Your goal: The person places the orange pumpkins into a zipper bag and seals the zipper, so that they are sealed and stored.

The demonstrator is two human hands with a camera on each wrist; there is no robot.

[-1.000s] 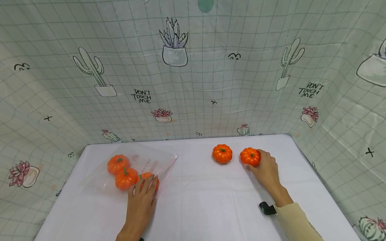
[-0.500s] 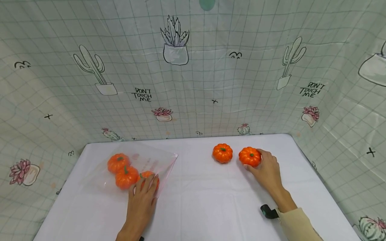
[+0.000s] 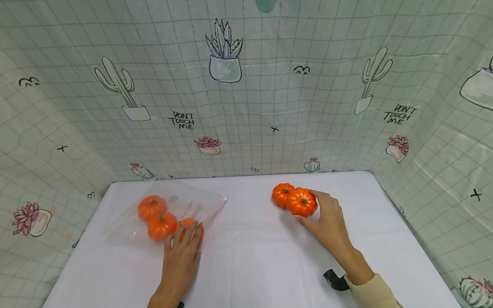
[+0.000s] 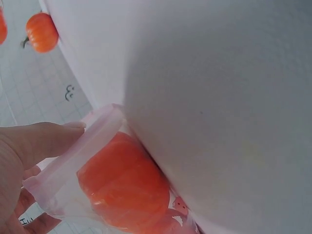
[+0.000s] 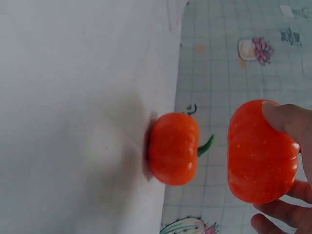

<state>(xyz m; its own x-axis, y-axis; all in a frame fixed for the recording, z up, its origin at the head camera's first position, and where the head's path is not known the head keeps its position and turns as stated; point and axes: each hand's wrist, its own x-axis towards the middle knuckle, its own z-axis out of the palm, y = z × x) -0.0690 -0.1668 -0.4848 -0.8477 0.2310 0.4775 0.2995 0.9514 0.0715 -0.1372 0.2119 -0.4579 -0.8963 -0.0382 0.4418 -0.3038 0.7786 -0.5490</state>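
In the head view my right hand (image 3: 329,222) holds a small orange toy pumpkin (image 3: 302,202) by its right side. The right wrist view shows this pumpkin (image 5: 261,153) raised off the table, the thumb on one side and fingers on the other. A second pumpkin (image 3: 281,195) sits on the table, partly overlapped by the held one in the head view. At left, a clear plastic bag (image 3: 200,200) with a pink edge contains 3 pumpkins (image 3: 161,226). My left hand (image 3: 181,256) grips the bag near its mouth; in the left wrist view the thumb lies along the pink rim (image 4: 105,134).
A white cloth covers the table (image 3: 246,265). Behind it hangs a checked curtain (image 3: 250,107) printed with cacti, close along the table's back edge. A black device (image 3: 335,280) sticks out at the right wrist by the beige sleeve (image 3: 371,293).
My right hand has lifted its pumpkin and carried it left, up to the other loose pumpkin. The left hand and the bag have stayed in place.
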